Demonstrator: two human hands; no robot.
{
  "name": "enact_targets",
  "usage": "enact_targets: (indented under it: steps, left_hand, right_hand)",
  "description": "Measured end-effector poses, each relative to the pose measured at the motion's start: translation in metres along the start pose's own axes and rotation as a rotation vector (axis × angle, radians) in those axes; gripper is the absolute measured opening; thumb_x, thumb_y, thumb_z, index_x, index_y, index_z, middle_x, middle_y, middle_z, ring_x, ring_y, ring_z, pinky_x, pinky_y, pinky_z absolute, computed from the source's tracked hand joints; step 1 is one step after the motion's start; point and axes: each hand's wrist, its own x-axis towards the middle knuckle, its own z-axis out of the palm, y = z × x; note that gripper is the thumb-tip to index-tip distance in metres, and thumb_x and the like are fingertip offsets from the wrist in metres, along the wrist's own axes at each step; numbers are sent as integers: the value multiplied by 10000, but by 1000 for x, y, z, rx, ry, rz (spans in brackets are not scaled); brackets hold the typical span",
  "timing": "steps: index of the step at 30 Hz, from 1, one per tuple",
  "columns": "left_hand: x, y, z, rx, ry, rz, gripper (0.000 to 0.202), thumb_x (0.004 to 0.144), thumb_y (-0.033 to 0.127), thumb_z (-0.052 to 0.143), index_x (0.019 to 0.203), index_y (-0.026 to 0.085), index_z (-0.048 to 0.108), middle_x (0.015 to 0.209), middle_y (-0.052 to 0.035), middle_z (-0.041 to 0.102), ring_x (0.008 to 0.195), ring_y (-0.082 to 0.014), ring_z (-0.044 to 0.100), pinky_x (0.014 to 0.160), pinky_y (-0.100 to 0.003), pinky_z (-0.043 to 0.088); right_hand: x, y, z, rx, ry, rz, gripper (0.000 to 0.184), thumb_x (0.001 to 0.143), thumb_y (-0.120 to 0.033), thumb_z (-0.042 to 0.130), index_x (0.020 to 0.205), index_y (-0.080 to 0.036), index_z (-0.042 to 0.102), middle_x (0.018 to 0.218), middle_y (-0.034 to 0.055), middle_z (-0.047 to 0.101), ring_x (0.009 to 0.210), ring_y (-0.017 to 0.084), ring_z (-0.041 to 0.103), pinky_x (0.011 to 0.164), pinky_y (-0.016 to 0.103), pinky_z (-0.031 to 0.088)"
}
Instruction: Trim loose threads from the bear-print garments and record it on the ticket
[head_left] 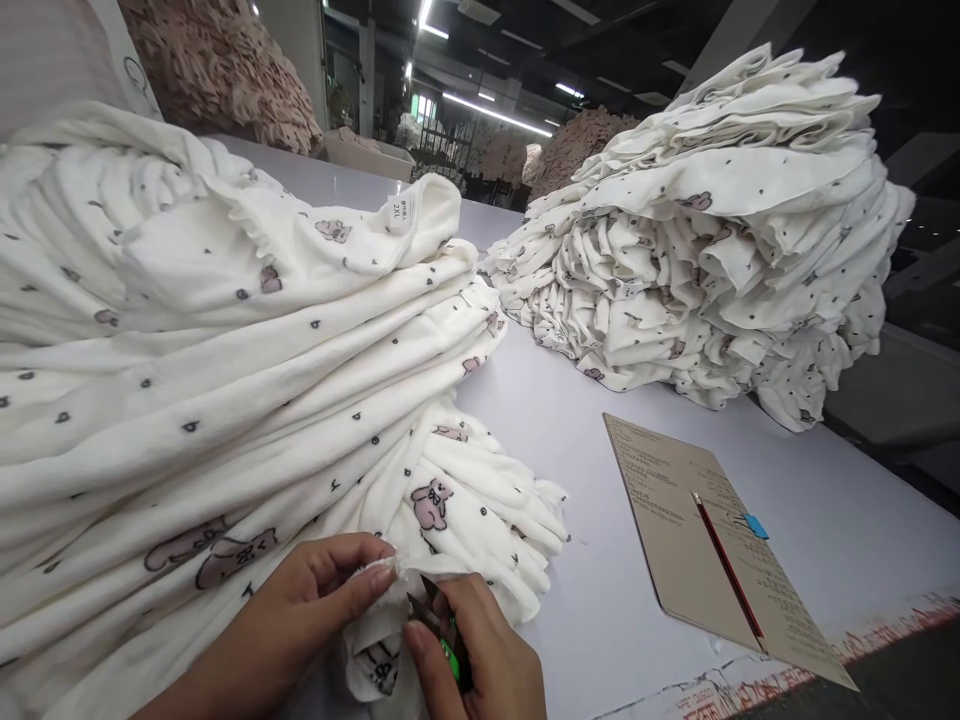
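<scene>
A left hand [319,595] pinches white cloth [444,564] by its edge, likely the best hold on soft, light fabric; the right hand [487,650] grips snips [425,612].

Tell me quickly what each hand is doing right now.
Left hand: closed, pinching the edge of the white printed fabric between thumb and finger.
Right hand: closed, holding small snips, blades parted.

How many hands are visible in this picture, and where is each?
2: left hand, low and left of centre, pinching white cloth; right hand, beside it, holding dark snips. Others could be hidden.
</scene>
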Motion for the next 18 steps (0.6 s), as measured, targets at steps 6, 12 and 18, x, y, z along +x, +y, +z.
enact_targets:
  steps: [6, 12, 18]
  left_hand:
    - [1, -2, -2, 72, -175, 72, 234, 803, 400, 678, 799, 168, 652, 711, 23, 624, 678, -118, 537, 641, -195, 433]
    - [0, -3, -5, 135, -173, 77, 203, 833, 391, 646, 843, 188, 653, 731, 43, 595, 712, -116, 511, 665, -191, 422]
    - [2, -3, -2, 151, -166, 73, 256, 804, 424, 662, 798, 168, 648, 715, 24, 580, 699, -128, 495, 655, -213, 412]
  right_hand:
    - [3, 0, 2, -143, -14, -71, 324, 945, -495, 386, 858, -253, 583, 725, 6, 612, 577, 179, 616, 498, 253, 400]
    - [1, 1, 2, -158, -3, -82, 292, 950, -462, 396, 849, -248, 567, 732, 4, 613, 578, 182, 605, 515, 255, 393]
    - [0, 2, 8, -25, 19, -26, 325, 954, -457, 383, 810, -237, 575, 703, 8, 600, 567, 166, 581, 509, 243, 386]
